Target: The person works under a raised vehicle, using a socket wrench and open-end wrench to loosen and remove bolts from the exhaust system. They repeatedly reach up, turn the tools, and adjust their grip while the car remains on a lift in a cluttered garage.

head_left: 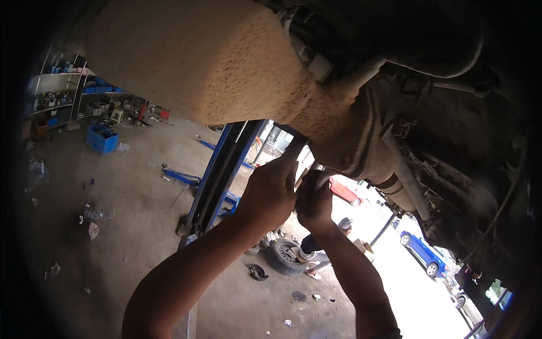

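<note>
Fingers (294, 157) of the left hand (270, 191) point straight up to the lower edge of a brown, speckled underbody part (254, 79), with the right hand (314, 199) just beside, its own fingers curled in shadow; whether either hand grips anything, I cannot tell! That big brown part hangs right overhead, spreading from the upper left into the middle, and a pipe (409, 183) slants down to its right. Farther back stands a blue lift post (220, 181); a tyre (275, 259) lies on the floor (243, 311), a person (312, 244) low down beside it. Off left, a blue crate (103, 141), then loaded shelves (53, 100); out in the glare, a red car (344, 190) and a blue car (420, 252).
</note>
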The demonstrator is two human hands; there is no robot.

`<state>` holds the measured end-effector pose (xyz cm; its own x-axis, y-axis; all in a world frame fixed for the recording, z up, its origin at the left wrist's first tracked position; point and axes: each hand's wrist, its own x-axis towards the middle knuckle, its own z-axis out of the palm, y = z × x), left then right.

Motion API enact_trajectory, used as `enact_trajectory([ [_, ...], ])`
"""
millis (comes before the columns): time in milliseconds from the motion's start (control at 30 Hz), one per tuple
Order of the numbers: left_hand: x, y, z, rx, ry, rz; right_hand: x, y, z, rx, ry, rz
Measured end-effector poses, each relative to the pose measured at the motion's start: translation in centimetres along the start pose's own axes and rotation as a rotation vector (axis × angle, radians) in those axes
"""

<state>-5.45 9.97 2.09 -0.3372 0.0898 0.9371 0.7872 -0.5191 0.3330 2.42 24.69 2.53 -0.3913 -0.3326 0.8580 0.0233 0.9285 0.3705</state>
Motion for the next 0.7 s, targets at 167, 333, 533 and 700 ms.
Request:
enact_trajectory([
  [167,-0.3,0.2,0.2,0.075,-0.031,0.008,0.2,-0.2,0.0,-0.032,-0.151,0.248],
  [333,0.1,-3.2,-0.4,0.212,0.132,0.263,2.7,-7.5,-8.2,0.988,-0.516,0.71],
  [533,-0.3,0.5,0.3,0.076,-0.142,-0.172,-0.1,1.3,2.6,0.078,0.036,0.309],
  [700,-0.3,0.2,-0.3,0.109,-0.141,-0.085,0.0,1.0,0.9,-0.056,-0.202,0.339],
])
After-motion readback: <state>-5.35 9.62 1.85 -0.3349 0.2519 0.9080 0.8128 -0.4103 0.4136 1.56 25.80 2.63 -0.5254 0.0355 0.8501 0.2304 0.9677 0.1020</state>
